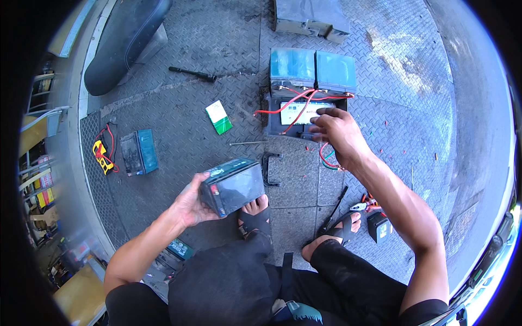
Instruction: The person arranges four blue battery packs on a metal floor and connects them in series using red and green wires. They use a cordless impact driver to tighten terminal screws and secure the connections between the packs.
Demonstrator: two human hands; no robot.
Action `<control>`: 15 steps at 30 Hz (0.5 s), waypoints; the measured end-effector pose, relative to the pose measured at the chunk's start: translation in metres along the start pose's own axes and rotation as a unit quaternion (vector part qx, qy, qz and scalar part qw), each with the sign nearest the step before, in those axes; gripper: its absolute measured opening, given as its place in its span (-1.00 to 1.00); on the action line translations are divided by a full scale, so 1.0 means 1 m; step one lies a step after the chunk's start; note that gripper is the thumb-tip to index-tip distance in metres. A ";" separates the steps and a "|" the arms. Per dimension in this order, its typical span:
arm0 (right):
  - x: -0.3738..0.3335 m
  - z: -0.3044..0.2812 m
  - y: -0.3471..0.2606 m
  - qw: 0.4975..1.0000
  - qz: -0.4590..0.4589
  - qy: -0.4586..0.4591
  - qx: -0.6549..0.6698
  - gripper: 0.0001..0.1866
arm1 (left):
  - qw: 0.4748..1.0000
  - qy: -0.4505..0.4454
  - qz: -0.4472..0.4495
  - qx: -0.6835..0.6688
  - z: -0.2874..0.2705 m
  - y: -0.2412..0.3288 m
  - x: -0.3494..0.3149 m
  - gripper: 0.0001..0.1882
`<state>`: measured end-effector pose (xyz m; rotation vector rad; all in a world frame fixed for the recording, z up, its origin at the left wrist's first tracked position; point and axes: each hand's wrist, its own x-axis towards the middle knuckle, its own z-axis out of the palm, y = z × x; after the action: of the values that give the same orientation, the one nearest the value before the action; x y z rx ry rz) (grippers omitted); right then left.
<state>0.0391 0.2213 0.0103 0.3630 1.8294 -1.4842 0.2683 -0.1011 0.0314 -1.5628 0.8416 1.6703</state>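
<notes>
A dark block battery [234, 191] with a teal top and a red terminal is tilted in my left hand [190, 204], above my sandalled foot. Over a black battery box [276, 127], my right hand [340, 136] has its fingers apart, at the right end of a white card [293, 114] lying inside. Whether the fingertips touch the card I cannot tell. Two batteries with teal tops [292, 64] stand side by side at the far part of the box. Red cables [296, 100] run from their terminals, one reaching out to the left.
At left are another battery [140, 152] and a yellow meter with red leads [101, 155]. A green-white packet [219, 117], black rod-shaped tool [192, 74] and black seat [128, 43] lie farther off. Pliers [360, 207] and a small black box [379, 227] are by my right foot.
</notes>
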 end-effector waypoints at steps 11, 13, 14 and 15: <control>0.082 -0.007 0.024 0.615 -0.304 -0.078 -0.724 -0.79 | 0.995 -0.036 -0.002 0.093 0.059 0.019 -0.022 -0.20; 0.098 -0.007 0.033 0.574 -0.317 -0.095 -0.749 -0.77 | 0.993 -0.052 -0.002 0.107 0.057 0.021 -0.022 -0.21; 0.103 -0.006 0.037 0.564 -0.320 -0.106 -0.753 -0.76 | 0.993 -0.034 -0.012 0.114 0.056 0.024 -0.023 -0.21; 0.106 -0.006 0.041 0.553 -0.314 -0.119 -0.762 -0.75 | 0.992 -0.045 -0.009 0.116 0.056 0.024 -0.022 -0.23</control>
<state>-0.0106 0.2146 -0.0922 -1.3772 2.3171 0.2494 0.2179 -0.0689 0.0574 -1.3237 0.9352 1.5568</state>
